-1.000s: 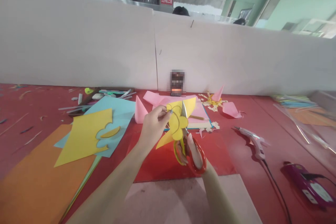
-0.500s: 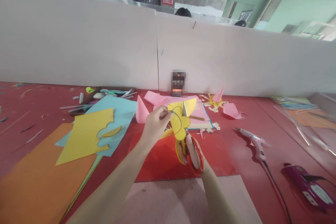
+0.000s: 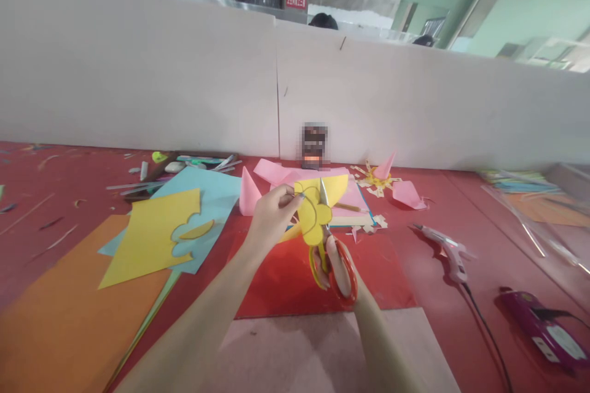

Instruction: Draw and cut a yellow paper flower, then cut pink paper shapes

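Note:
My left hand [image 3: 271, 209] pinches the left edge of a yellow paper flower cutout [image 3: 311, 220], which has rounded petals and drawn curved lines. Through the handles of a pair of scissors [image 3: 349, 276], one red and one yellow, pass the fingers of my right hand [image 3: 335, 264]. The scissors point upward, and their blades lie at the paper's right side, by an uncut yellow flap. Below the hands is a red sheet [image 3: 382, 282]. Behind them lies pink paper [image 3: 343, 178] on a book, with a brown pencil-like stick [image 3: 348, 207].
At left, yellow paper [image 3: 147, 239] overlaps blue [image 3: 221, 187] and orange sheets [image 3: 59, 295]. A pink cone [image 3: 249, 193] stands near my left hand. At right are a glue gun [image 3: 445, 249] with its cord and a purple device [image 3: 544, 325]. A white partition [image 3: 161, 73] borders the table's back.
The yellow paper and its flap have shifted very slightly against the scissor blades. Both hands keep their hold, and the things on the table stay put.

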